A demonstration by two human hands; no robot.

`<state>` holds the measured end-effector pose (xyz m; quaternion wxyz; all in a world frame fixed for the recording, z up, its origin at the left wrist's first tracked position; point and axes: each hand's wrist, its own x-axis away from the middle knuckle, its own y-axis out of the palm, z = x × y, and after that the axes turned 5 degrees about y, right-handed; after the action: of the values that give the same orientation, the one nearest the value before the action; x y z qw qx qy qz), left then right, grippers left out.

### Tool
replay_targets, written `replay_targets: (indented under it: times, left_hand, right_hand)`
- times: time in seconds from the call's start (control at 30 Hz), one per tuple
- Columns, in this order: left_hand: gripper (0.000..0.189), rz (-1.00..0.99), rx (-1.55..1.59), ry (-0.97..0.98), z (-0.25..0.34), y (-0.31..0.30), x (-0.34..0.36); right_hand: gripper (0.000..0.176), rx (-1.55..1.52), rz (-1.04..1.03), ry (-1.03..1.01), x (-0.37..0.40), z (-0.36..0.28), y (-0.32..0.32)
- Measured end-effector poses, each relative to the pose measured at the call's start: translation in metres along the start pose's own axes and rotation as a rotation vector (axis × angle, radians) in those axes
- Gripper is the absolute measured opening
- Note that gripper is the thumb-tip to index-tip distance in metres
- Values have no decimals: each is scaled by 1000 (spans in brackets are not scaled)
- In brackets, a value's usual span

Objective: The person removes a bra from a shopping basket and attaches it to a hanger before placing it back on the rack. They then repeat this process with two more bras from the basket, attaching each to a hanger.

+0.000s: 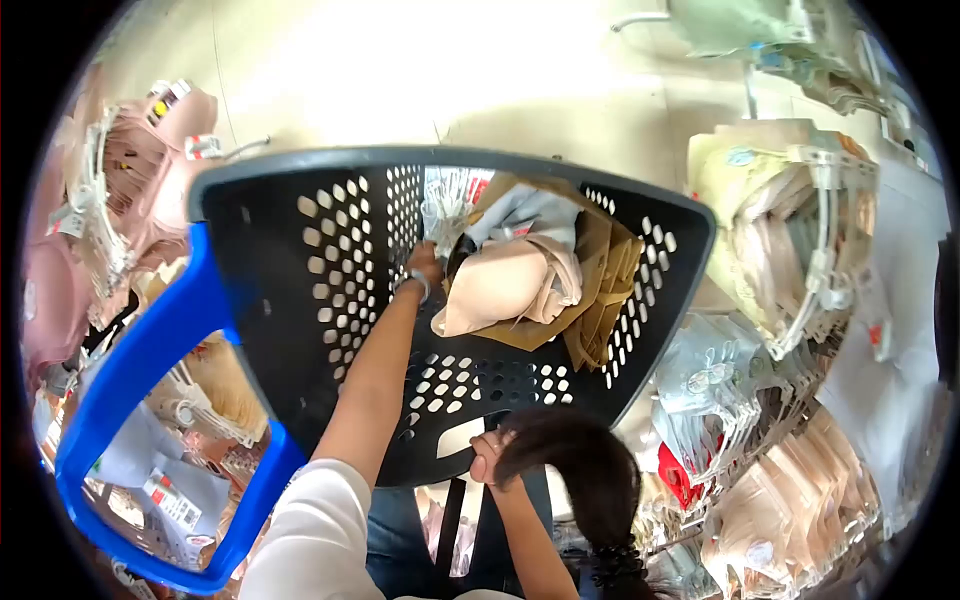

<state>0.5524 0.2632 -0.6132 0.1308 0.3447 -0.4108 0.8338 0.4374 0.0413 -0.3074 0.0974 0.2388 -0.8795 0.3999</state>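
Inside basket [300, 270], beige bra [500, 285] beside left grip [425, 265], closure unclear; right grip [487, 457] around rim.

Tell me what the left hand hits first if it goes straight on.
Likely the clear plastic hangers just beyond the left hand inside the basket, beside the beige bra; depth is unclear, so it may already touch them.

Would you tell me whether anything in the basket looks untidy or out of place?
Slightly: the beige bra lies crumpled across the brown packets in the black basket, beside the left hand; nothing looks spilled or damaged.
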Motion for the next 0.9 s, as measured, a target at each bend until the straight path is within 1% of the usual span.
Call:
replay_targets:
  times: [0.03,0.1,0.13,0.17,0.2,0.23,0.27,0.33,0.37,0.4,0.43,0.47,0.5,0.53,0.57,0.63,0.67,0.7,0.77,0.8,0.83,0.9]
  left_hand:
    - [40,77,25,69,-20,22,-18]
    - [42,119,54,27,-40,51,-49]
    - [45,28,452,-99,-101,118,-88]
    - [47,-13,827,-271,-153,177,-123]
    - [50,12,574,-206,-115,147,-107]
    - [52,48,314,-160,-63,103,-85]
    - [53,151,284,-279,-49,104,-85]
    - [53,136,292,-287,-42,99,-92]
    - [53,121,294,-291,-38,96,-94]
    - [51,108,230,-334,-12,70,-81]
    - [51,110,233,-339,-8,63,-82]
    - [50,23,144,-360,-8,57,-86]
    - [49,-63,56,-380,-6,49,-91]
    - [45,-10,-59,-320,-1,35,-85]
    - [45,-11,-51,-320,7,23,-83]
    - [43,-41,-144,-331,26,2,-73]
    - [40,28,-129,-390,41,-10,-64]
    - [38,36,-94,-429,44,-15,-63]
    - [34,7,-132,-397,47,-20,-58]
    - [30,-8,-126,-366,48,-23,-54]
    - [30,-3,-130,-359,50,-25,-50]
    - [26,23,-176,-310,57,-40,-36]
  right_hand:
    - [31,-56,68,-51,-10,-4,-4]
    - [32,-45,167,-41,-5,-4,5]
    - [32,-39,137,-20,-3,-3,4]
    - [33,-33,118,-50,-4,-3,3]
    - [33,-29,106,-89,-7,-4,1]
    - [33,-28,92,-87,-12,-7,-3]
    - [34,-34,65,-69,-18,-12,-8]
    - [34,-74,-25,-23,-11,-5,-5]
    - [34,-68,-31,-20,-3,-3,-3]
    - [34,4,-13,-21,-1,-3,-3]
    - [34,75,6,-27,-2,-5,-2]
    - [34,-86,40,11,-5,-5,0]
    - [34,-106,58,15,-6,-3,2]
    - [34,-79,65,1,-7,-3,1]
    - [34,-53,68,-5,-6,-3,0]
    - [34,-27,62,-12,-3,-3,1]
    - [33,-23,69,-20,-1,-3,1]
    - [33,-24,78,-31,-2,-3,3]
    - [33,-15,100,-41,0,-1,3]
    - [33,-11,1,-32,5,3,3]
    - [32,-12,-98,-23,11,6,5]
    - [31,-48,-88,-3,15,7,8]
